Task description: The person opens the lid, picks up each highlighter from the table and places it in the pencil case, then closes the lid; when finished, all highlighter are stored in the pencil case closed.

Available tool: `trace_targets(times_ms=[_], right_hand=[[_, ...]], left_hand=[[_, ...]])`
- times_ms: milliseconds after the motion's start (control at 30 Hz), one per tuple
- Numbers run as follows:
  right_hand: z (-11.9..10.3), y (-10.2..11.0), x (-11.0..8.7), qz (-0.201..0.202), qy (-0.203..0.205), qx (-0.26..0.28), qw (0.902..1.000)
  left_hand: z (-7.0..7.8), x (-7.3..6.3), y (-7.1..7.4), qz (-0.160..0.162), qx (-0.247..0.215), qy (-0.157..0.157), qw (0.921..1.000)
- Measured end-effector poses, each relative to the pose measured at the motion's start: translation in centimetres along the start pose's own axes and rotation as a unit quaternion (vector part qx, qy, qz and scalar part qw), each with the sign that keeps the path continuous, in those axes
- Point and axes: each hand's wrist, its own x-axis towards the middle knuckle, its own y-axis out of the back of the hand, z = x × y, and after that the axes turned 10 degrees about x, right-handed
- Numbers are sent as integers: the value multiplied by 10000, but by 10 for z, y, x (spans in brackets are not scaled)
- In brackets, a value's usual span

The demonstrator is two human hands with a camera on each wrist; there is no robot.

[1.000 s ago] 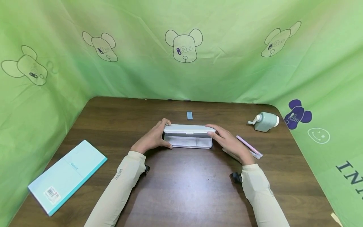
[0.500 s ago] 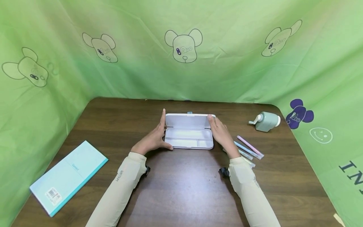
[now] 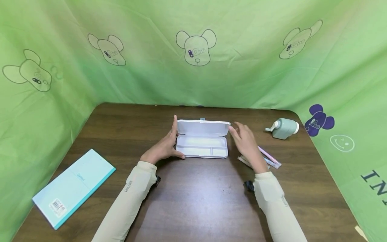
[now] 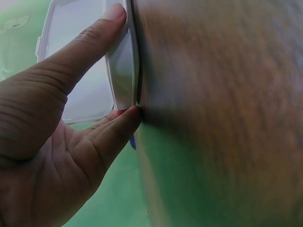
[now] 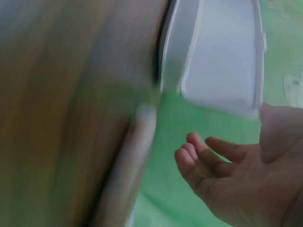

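A white pencil case (image 3: pixel 193 141) lies on the table with its lid (image 3: pixel 203 128) raised; its compartments look bare. My left hand (image 3: pixel 164 144) holds the case's left end, thumb along the front side and fingers at the end, as the left wrist view shows. Off the right end, my right hand (image 3: pixel 246 141) has its fingers spread and loosely bent, holding nothing. The thumb is at the lid's right corner; whether it touches cannot be told. Several pens (image 3: pixel 270 157) lie beside and under the right wrist, partly hidden by it.
A blue-white notebook (image 3: pixel 74 188) lies at the left. At the back right a grey-green bottle (image 3: pixel 284 128) with a white spout lies on its side. Behind the lid shows the edge of a small blue block (image 3: pixel 202 119). Green cloth (image 3: pixel 145 84) surrounds the table.
The lid has swung back from half lowered to upright, hiding most of the small blue block. My right hand came off the lid's face and moved right. The left hand stayed at the left end.
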Motion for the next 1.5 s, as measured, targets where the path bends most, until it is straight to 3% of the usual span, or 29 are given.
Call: trace_targets(times_ms=[67, 267, 367, 500, 833, 1367, 1500], right_hand=[[0, 20, -15, 120, 122, -178, 9997], [42, 75, -64, 513, 456, -830, 9942], [62, 95, -86, 517, 407, -1029, 9925], [76, 110, -100, 405, 225, -1171, 9920], [83, 109, -101, 175, 256, -1104, 9934], [87, 101, -99, 356, 369, -1216, 9913], [88, 100, -101, 558, 393, -1187, 9906]], left_hand=[[1, 1, 0, -24, 25, 42, 10000], [0, 2, 1, -48, 54, 82, 9999], [-1, 4, 0, -38, 56, 73, 10000], [1, 4, -1, -35, 49, 50, 10000], [0, 4, 0, 56, 107, -56, 9999], [0, 2, 0, 2, 48, 90, 9999], [0, 4, 0, 15, 87, 21, 10000]])
